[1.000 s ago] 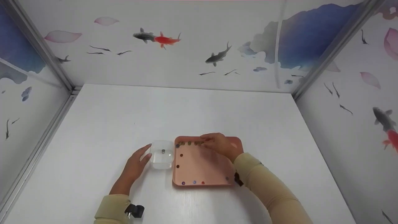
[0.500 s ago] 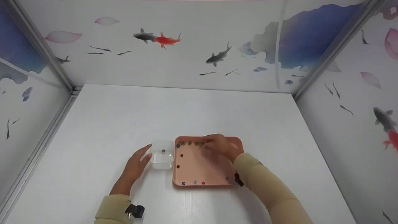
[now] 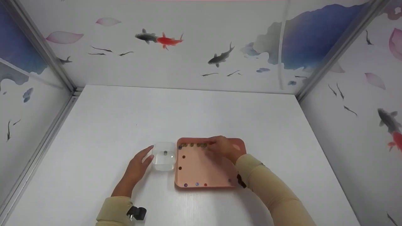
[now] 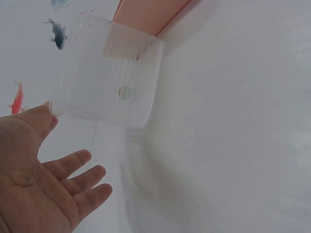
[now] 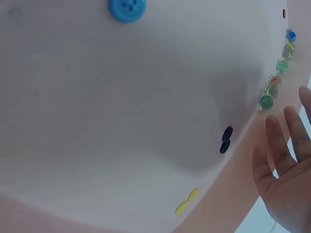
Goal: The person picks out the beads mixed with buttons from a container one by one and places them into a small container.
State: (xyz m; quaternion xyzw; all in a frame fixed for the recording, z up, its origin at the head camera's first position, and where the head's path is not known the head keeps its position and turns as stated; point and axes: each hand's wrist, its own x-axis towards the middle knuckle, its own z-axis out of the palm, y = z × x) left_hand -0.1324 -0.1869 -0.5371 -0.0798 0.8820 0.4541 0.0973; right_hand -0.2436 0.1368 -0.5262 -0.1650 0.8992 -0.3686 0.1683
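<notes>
My left hand (image 3: 137,166) rests beside a clear plastic box (image 3: 163,164), fingers loosely extended, with fingertips at its left wall. A single marble (image 4: 125,92) lies inside the box. Over the far part of a pink tray (image 3: 201,169) is my right hand (image 3: 223,148), its visible fingers fairly straight in the right wrist view and the thumb out of frame there. Just beyond those fingers, a row of glass marbles (image 5: 266,102) lines the tray's edge. A blue marble (image 5: 291,36) ends the row.
Blue (image 5: 127,8), black (image 5: 227,133) and yellow (image 5: 181,208) buttons lie in the tray. Dark pieces (image 3: 183,156) sit along its left side, with a red piece (image 3: 205,185) at the near edge. Printed panels (image 3: 188,69) enclose the white table (image 3: 125,110).
My right hand has shifted slightly to the right along the row of marbles, so its end marbles show more. The left hand and the box have stayed in place.
</notes>
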